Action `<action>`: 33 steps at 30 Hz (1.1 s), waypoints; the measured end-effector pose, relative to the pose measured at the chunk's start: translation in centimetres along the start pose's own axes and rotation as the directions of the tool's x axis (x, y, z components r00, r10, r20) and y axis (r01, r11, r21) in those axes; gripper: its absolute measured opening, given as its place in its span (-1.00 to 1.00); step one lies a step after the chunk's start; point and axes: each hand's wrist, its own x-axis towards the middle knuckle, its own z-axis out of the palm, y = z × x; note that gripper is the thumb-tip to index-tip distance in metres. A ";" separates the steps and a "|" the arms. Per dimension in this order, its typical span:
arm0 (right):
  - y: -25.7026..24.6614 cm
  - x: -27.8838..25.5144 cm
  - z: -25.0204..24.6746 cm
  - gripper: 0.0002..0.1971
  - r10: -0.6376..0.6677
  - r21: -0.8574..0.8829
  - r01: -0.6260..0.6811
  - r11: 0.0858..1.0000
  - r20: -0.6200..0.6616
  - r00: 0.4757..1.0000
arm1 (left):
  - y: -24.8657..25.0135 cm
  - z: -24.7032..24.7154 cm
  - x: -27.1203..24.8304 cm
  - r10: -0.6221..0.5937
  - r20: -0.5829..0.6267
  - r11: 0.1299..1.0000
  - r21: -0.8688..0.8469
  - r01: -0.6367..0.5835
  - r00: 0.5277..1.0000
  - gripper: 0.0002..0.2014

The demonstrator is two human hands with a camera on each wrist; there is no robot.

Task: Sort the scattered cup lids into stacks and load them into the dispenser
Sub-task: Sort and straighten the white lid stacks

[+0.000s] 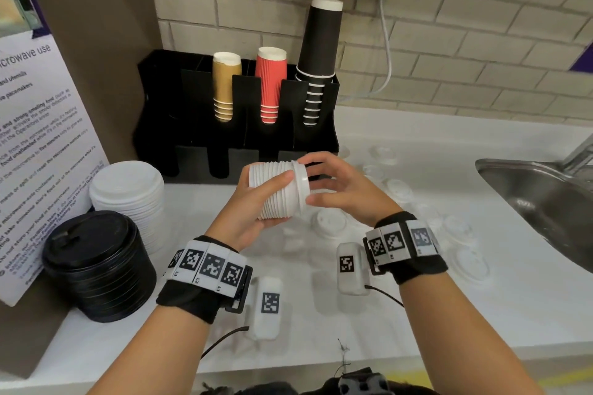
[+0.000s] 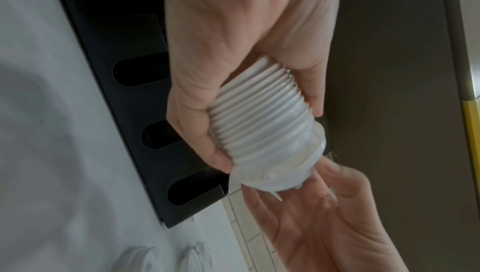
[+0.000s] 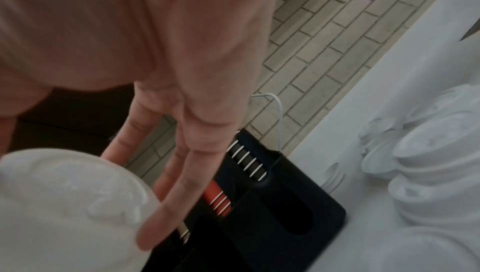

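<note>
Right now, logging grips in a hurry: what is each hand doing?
Left hand: grips the lid stack.
Right hand: open, fingertips at the stack's end lid.

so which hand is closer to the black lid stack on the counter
Left. The left hand, gripping the white lid stack, is up and to the right of the black lid stack. The right hand is farther right, beyond the white stack.
</note>
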 end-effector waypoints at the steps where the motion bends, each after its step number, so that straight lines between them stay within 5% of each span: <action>1: 0.1 0.0 0.2 -0.49 -0.004 0.004 0.004 1.000 -0.010 1.000 | 0.0 0.0 0.0 0.001 0.001 1.000 -0.001 -0.001 1.000 -0.21; 12: 0.6 0.1 0.9 -0.49 -0.053 -0.053 0.048 0.997 -0.102 0.993 | 0.0 0.7 0.2 0.022 -0.035 0.999 -0.037 -0.023 0.999 -0.33; 19: 0.6 0.7 1.2 -0.49 -0.106 -0.107 0.090 0.990 -0.156 0.982 | 0.4 0.3 0.5 0.041 -0.024 0.995 0.089 -0.039 0.999 -0.02; 26: 0.1 1.4 0.7 -0.77 -0.094 -0.116 0.072 0.991 -0.203 0.975 | 0.3 -0.5 0.9 0.069 -0.152 0.997 0.049 -0.062 0.986 -0.49; 28: 0.6 1.8 -0.2 -0.80 0.010 -0.131 -0.045 0.990 -0.261 0.965 | 0.2 -0.8 1.1 0.040 -0.196 0.999 0.002 -0.040 0.980 -0.54; 29: 1.2 2.1 -0.8 -0.76 0.091 -0.283 -0.162 0.945 -0.250 0.964 | 0.2 -1.0 1.2 0.027 -0.203 0.999 -0.020 -0.032 0.979 -0.59; 31: 2.8 2.6 -1.5 -0.54 0.348 -0.690 -0.349 0.634 -0.149 0.926 | 0.3 -1.1 1.3 0.021 -0.190 0.999 -0.037 -0.028 0.982 -0.67; 33: 4.1 3.0 -1.5 -0.30 0.539 -0.851 -0.351 0.390 -0.098 0.837 | 0.3 -1.0 1.3 0.025 -0.176 0.999 -0.036 -0.032 0.984 -0.70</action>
